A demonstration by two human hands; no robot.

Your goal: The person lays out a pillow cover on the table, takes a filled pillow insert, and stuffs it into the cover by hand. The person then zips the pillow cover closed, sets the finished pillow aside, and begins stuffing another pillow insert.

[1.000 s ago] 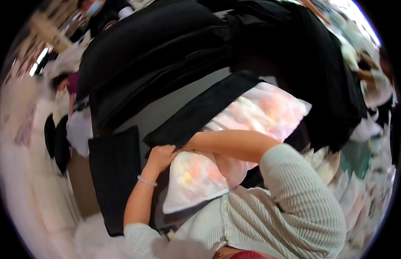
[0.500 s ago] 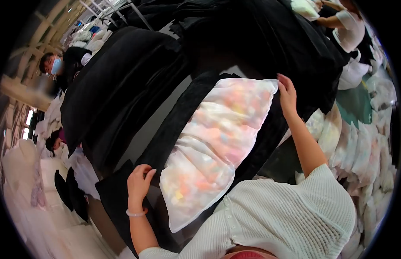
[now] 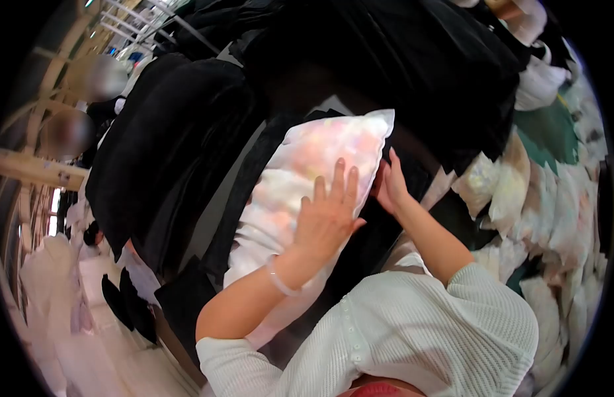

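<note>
A white see-through pillow (image 3: 274,192) with pale pink and orange filling lies on black fabric (image 3: 237,198) in front of me. My left hand (image 3: 327,215) rests on top of the pillow with its fingers spread. At the pillow's right edge is my right hand (image 3: 391,185), its thumb side up and its fingers partly hidden behind the edge and against the black cloth. What those fingers hold, if anything, cannot be made out.
Large piles of black fabric stand at the left (image 3: 168,145) and the back right (image 3: 426,73). Many filled white bags (image 3: 551,205) lie at the right. Metal rails (image 3: 168,20) are at the upper left. Part of a person (image 3: 518,20) shows at the upper right.
My left hand has moved from beside the pillow's lower left onto its top. My right hand has come down from the top right corner to the right edge.
</note>
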